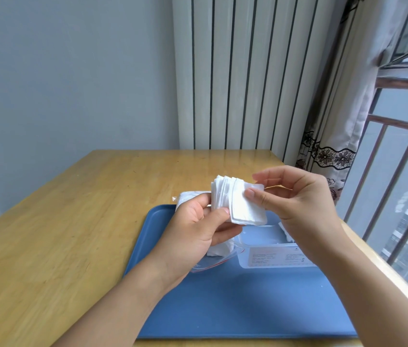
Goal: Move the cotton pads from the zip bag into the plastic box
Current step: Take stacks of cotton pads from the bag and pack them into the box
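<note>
White cotton pads [238, 201], square with stitched edges, form a fanned stack held above the far edge of a blue tray [235, 304]. Left hand [195, 226]: fingers curled round the lower left part of the stack, thumb pressed on its front face near the bottom corner. Right hand [295, 196]: thumb and forefinger pinching the front pad at its right edge, at about 3 o'clock on the stack; the remaining fingers are loosely curled behind. The stack is upright and slightly tilted, its leaves spread apart at the top.

Under the left hand, at about 6 o'clock from the stack, a clear zip bag [213, 259] with a red seal line lies on the tray; more white pads show inside it, partly hidden by the palm. To the right of the bag, at about 4 o'clock from the stack, a clear plastic box [273, 256] rests on the tray, a printed label visible on it; the right wrist covers its far right part. A few white pads [285, 231] show at its far right, just beside the wrist; whether they lie inside the box cannot be told.

Another white bundle [188, 196] lies on the wooden table [60, 234] beyond the tray's far left corner, at about 9 o'clock from the stack and partly behind the left fingers. A white radiator [248, 71] stands against the wall at 12 o'clock, and a patterned curtain [335, 146] hangs at 2 o'clock beside a barred window [398, 171].
</note>
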`<control>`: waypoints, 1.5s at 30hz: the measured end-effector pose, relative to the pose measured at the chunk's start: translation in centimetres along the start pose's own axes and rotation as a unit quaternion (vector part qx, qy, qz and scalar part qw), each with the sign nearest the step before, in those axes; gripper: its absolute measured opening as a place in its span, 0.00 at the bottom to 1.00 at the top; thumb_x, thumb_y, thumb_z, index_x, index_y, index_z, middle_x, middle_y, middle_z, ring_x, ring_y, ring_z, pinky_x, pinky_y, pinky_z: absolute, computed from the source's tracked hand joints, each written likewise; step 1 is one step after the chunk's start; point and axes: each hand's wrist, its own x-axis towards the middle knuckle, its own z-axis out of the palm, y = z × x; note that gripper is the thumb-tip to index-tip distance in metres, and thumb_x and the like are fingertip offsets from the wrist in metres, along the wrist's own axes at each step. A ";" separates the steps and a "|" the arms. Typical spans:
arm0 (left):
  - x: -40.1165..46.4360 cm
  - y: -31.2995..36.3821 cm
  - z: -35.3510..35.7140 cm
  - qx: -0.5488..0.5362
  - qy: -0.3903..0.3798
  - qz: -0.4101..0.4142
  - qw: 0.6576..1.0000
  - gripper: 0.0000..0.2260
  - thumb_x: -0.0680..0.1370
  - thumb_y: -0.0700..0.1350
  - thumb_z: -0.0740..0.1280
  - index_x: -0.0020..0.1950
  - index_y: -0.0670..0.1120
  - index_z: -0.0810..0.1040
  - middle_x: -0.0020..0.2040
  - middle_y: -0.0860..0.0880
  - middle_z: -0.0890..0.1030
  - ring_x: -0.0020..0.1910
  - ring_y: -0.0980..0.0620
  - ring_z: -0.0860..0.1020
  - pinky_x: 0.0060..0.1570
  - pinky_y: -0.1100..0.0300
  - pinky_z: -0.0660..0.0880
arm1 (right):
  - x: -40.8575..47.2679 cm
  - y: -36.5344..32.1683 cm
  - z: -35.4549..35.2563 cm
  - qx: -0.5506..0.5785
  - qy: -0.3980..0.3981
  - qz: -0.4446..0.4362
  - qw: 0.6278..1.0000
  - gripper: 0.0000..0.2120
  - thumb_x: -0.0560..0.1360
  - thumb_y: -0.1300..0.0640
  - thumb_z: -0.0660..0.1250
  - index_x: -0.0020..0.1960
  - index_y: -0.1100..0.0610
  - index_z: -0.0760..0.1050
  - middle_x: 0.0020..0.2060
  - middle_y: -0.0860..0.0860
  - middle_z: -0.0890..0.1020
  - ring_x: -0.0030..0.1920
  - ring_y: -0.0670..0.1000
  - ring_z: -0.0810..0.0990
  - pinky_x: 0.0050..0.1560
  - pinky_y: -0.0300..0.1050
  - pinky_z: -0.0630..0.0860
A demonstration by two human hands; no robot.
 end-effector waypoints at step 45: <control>0.1 -0.5 0.1 0.017 0.127 0.053 0.990 0.09 0.85 0.39 0.59 0.59 0.41 0.78 0.55 0.43 0.86 0.51 0.48 0.86 0.47 0.64 0.81 | -0.5 -1.5 0.3 0.284 -0.054 0.234 0.928 0.03 0.68 0.62 0.73 0.41 0.59 0.79 0.31 0.49 0.81 0.29 0.43 0.80 0.30 0.31 0.78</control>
